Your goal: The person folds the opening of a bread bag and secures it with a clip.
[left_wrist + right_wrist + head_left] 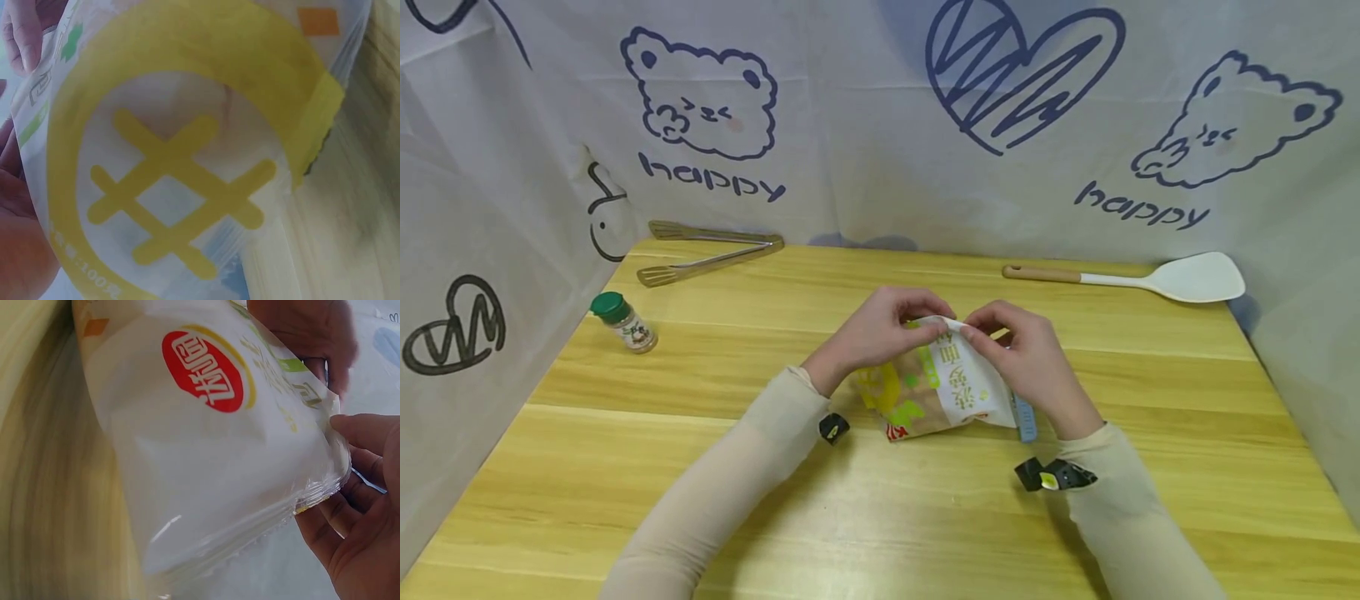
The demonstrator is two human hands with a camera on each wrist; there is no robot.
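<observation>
A bread bag, white and tan with yellow, green and red print, is between my two hands over the middle of the table. My left hand pinches the bag's upper edge with thumb and fingers. Close beside it, my right hand pinches the same edge further right. The right wrist view shows the bag's white face with a red oval logo, and the right thumb pressing at the crimped edge. Across the left wrist view spreads the bag's yellow lattice print. A narrow blue piece shows beside the bag's right end.
Metal tongs lie spread at the back left of the wooden table. A green-capped seasoning jar stands near the left edge. Along the back right lies a white spatula with a wooden handle. Cloth walls with drawings enclose the table.
</observation>
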